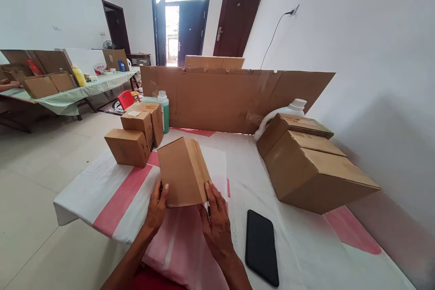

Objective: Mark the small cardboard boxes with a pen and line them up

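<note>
A brown cardboard box (181, 174) is held tilted between both my hands above the cloth-covered table (238, 163). My left hand (157, 204) grips its lower left edge, the thumb along the front face. At the lower right corner my right hand (215, 217) is closed round the box, fingers over the side and thumb beneath. Left of the box stand several smaller cardboard boxes (129, 147). A black phone (261, 247) lies on the cloth to the right of my right hand.
Large cardboard boxes (306, 167) stand at the right, by a white jug (295, 108). A cardboard panel (217, 97) rises along the table's far edge. A bottle of green liquid (165, 113) stands behind the left boxes. Another table (108, 85) is across the room, with a person's hand at far left.
</note>
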Available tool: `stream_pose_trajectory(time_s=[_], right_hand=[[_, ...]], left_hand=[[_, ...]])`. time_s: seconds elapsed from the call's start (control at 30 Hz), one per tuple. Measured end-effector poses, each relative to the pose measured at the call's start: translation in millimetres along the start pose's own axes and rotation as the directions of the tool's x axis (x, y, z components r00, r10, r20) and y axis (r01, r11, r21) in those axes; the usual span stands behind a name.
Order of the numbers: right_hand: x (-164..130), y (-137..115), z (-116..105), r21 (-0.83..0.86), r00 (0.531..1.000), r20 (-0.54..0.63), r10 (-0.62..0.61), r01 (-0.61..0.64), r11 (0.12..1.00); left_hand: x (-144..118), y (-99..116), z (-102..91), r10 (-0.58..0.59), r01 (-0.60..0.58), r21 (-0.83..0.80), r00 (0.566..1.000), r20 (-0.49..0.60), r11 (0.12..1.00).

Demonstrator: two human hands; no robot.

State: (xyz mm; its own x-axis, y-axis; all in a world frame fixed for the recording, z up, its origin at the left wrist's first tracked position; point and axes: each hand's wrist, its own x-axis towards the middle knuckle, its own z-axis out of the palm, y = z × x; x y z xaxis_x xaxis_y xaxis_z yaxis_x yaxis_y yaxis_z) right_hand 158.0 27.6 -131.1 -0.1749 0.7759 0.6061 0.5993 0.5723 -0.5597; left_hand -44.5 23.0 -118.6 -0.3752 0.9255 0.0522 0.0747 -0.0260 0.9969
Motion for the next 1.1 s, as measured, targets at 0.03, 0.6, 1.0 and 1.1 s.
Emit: stream_pose_trajectory(time_s=[0.03,0.6,1.0,1.1], right_hand=[[-2.0,1.5,2.2,0.059,0.999,0.01,0.031,-0.032,0.998],[3.5,42.3,18.8,0.577,0.793,0.206,0.573,-0.571,0.584],[29.5,41.2,-21.9,0.665,0.753,0.236,0.614,-0.586,0.463],[35.2,28.0,-34.4,0.663,0.758,0.186,0.625,-0.566,0.49]], left_hand=[[-4.4,3.5,-6.4,0.009,-0.008,0.02,1.0,-0.024,1.0],[-21.4,40.4,-7.5,0.349,-0.449,0.261,0.869,0.351,0.855],[14.6,40.5,13.2,0.475,-0.742,0.369,0.653,0.59,0.56],[18.7,64.5,11.2,0.515,-0.789,0.374,0.606,0.606,0.488]])
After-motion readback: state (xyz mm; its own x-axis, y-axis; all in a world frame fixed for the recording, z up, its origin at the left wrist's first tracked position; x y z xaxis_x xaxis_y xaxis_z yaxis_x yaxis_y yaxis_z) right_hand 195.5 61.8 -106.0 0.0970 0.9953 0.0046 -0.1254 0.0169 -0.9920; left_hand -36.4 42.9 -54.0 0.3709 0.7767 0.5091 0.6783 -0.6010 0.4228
